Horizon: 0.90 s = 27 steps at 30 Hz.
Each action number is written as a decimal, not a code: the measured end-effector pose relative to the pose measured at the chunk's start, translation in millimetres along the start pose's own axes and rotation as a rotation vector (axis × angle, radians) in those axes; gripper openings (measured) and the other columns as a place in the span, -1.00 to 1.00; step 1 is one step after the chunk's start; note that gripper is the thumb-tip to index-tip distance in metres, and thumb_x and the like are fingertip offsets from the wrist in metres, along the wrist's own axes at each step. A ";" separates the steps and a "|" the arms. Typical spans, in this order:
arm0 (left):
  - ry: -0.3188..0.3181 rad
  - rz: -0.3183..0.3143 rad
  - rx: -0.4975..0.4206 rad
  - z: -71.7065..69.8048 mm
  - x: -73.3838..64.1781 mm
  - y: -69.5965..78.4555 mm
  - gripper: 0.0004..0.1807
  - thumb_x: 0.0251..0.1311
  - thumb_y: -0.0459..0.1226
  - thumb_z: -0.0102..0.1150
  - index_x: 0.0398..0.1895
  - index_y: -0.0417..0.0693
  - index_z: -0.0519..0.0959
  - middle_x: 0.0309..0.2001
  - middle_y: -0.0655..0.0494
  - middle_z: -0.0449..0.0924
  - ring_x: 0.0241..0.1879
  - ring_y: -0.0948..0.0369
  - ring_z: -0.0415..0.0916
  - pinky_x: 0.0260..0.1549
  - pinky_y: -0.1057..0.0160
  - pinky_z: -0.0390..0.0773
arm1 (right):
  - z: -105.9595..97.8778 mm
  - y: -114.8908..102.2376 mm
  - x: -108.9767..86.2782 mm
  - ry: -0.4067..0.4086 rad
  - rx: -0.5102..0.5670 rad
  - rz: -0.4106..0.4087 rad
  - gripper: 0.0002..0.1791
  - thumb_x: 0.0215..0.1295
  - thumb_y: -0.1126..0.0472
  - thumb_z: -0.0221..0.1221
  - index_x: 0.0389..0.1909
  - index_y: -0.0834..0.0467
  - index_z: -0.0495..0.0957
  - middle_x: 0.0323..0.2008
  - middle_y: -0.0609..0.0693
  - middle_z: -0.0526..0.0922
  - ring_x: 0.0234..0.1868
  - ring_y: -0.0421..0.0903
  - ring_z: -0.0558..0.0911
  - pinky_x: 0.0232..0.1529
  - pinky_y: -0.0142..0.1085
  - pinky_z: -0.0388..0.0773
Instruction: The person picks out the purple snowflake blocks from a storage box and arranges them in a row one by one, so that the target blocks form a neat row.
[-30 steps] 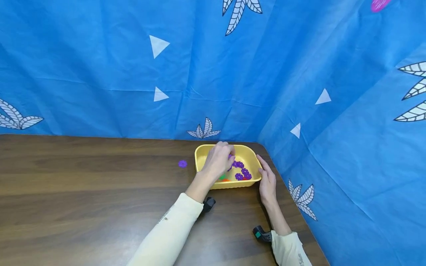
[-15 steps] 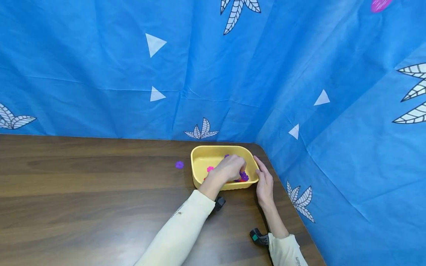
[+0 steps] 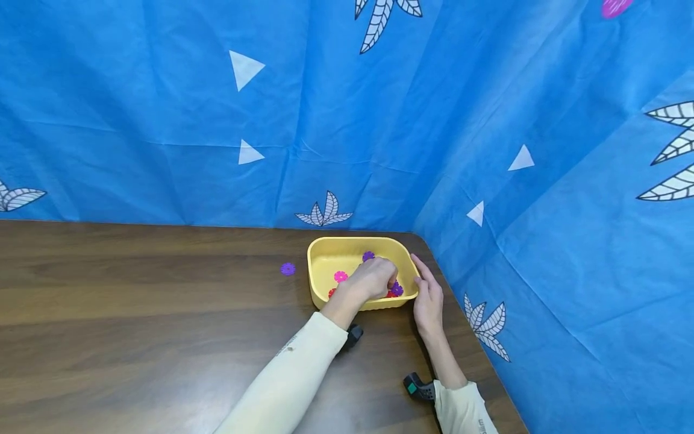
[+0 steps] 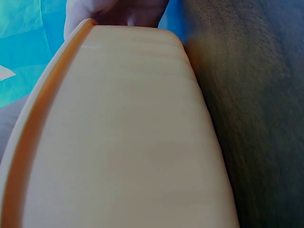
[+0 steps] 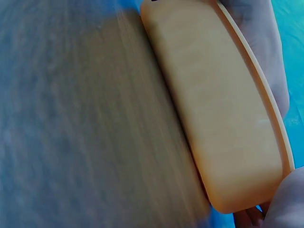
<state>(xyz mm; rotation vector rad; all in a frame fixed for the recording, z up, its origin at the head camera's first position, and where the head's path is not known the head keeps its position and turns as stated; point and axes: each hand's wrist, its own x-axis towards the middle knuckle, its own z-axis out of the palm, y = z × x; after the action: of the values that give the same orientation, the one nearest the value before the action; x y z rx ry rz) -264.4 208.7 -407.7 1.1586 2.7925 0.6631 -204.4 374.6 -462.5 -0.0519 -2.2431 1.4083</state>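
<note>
A yellow plastic basket (image 3: 325,263) stands near the table's back right corner, with small flower-shaped discs inside. My left hand (image 3: 371,280) reaches into it from the front with fingers bent down; its fingertips are hidden, so I cannot tell whether they hold a disc. Around that hand show a purple disc (image 3: 368,256), a pink disc (image 3: 340,276) and some red ones. My right hand (image 3: 428,304) grips the basket's right end, thumb at the rim and fingers along the outside. In the right wrist view, the basket's outer wall (image 5: 218,95) runs up from this hand.
One purple disc (image 3: 288,269) lies on the brown wooden table (image 3: 162,313), left of the basket. Blue patterned curtains (image 3: 190,120) hang behind the table and along its right side. Dark wrist devices (image 3: 417,387) sit at both wrists.
My left hand has moved right and toward me inside the basket, uncovering the pink disc and covering some purple ones. The right hand keeps its grip. The head view has shifted slightly.
</note>
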 end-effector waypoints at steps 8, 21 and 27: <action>0.021 -0.062 0.069 -2.5 -2.1 2.1 -0.82 0.28 -0.33 0.39 -0.44 -0.01 0.57 -0.40 0.14 0.57 -0.30 0.19 0.51 -0.18 0.26 0.59 | 1.2 -1.9 -0.1 0.031 -0.021 -0.018 -0.45 0.61 0.35 -0.17 0.47 -0.02 0.50 0.46 -0.05 0.52 0.52 -0.03 0.42 0.56 0.02 0.27; -0.067 -0.038 0.075 1.8 1.6 -0.1 -0.85 0.30 -0.34 0.38 -0.17 -0.03 0.58 -0.25 0.11 0.54 -0.22 0.19 0.46 -0.10 0.28 0.57 | 1.5 -29.7 -6.7 0.013 -0.012 0.030 -0.46 0.58 0.44 -0.18 0.47 0.24 0.45 0.48 0.11 0.49 0.54 0.06 0.41 0.55 0.02 0.27; 0.007 -0.034 0.001 -0.5 -0.3 -0.5 -0.78 0.25 -0.43 0.37 -0.44 -0.02 0.54 -0.42 0.14 0.50 -0.34 0.21 0.44 -0.26 0.33 0.49 | 1.1 -42.7 -11.0 0.011 -0.021 0.041 -0.45 0.58 0.42 -0.22 0.47 0.23 0.45 0.48 0.16 0.47 0.55 0.17 0.38 0.55 0.08 0.26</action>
<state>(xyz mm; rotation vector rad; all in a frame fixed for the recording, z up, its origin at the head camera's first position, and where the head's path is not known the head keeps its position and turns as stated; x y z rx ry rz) -264.6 208.0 -407.5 1.1079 2.8122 0.6642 -185.8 350.7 -430.5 -0.1126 -2.2602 1.4021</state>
